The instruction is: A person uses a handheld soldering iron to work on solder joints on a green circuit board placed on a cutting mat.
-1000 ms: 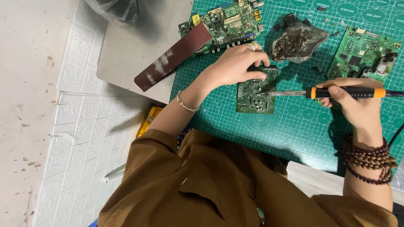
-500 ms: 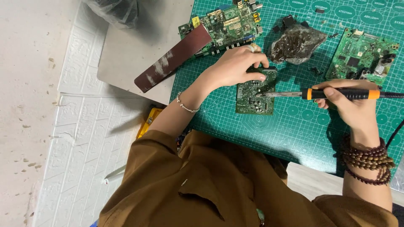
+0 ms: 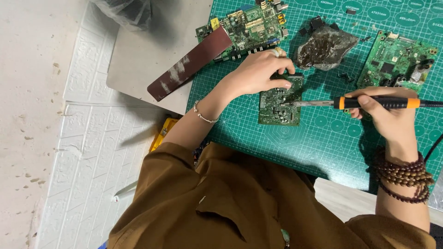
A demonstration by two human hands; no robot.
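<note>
Fingers of the left hand are pressed onto the small green circuit board, pinned on the green cutting mat.
An orange-and-black soldering iron is gripped by the right hand, tip on board; fingertips could be burned if the board slips.

On the mat in front of us lies a small board, with our left hand on its far edge. From the right, the iron in our right hand reaches across to the board, its tip touching it. Beyond the left hand lies a larger board, and a strip leans across its left end onto the plate left of the mat. Right of that board sits a crumpled lump; farther right, a third board, behind our right hand.
</note>
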